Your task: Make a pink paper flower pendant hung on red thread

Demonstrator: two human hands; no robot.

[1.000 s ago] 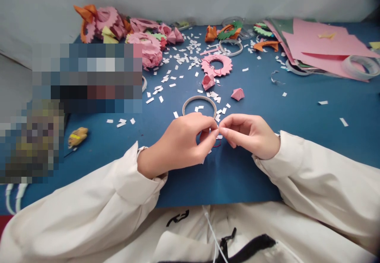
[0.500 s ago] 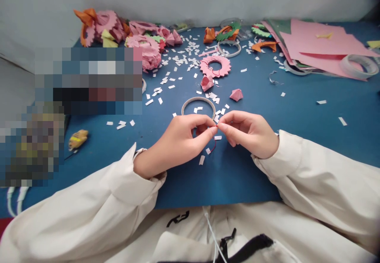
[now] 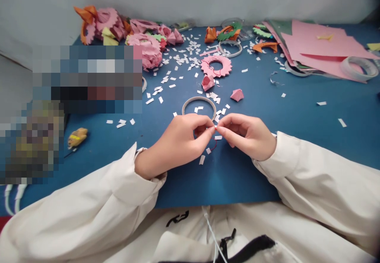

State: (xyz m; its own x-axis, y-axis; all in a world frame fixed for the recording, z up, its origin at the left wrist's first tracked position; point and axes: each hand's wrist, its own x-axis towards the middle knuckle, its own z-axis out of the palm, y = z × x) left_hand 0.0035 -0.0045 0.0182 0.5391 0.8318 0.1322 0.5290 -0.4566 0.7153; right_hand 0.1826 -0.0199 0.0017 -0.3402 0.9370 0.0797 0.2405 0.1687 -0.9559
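Observation:
My left hand (image 3: pixel 190 138) and my right hand (image 3: pixel 245 136) meet fingertip to fingertip over the table, each closed in a pinch. Between them is a thin red string (image 3: pixel 214 144), a short length of which hangs below the fingers. Just beyond my left hand lies a narrow roll of tape (image 3: pixel 198 98), partly hidden by the fingers. Farther off are a folded pink paper piece (image 3: pixel 237 95), another folded pink piece (image 3: pixel 208 82) and a pink paper ring (image 3: pixel 205 66) with red string on it.
Small white paper scraps (image 3: pixel 186 61) are scattered over the blue table (image 3: pixel 184 188). Folded paper shapes (image 3: pixel 145 45) pile up at the back left. Pink paper sheets (image 3: pixel 320 41) and a wide tape roll (image 3: pixel 360 68) lie at the back right. A small yellow-brown figure (image 3: pixel 77 138) sits at left.
My fingertips have dropped slightly toward me, still pinched together on the red string. The things on the table have stayed put.

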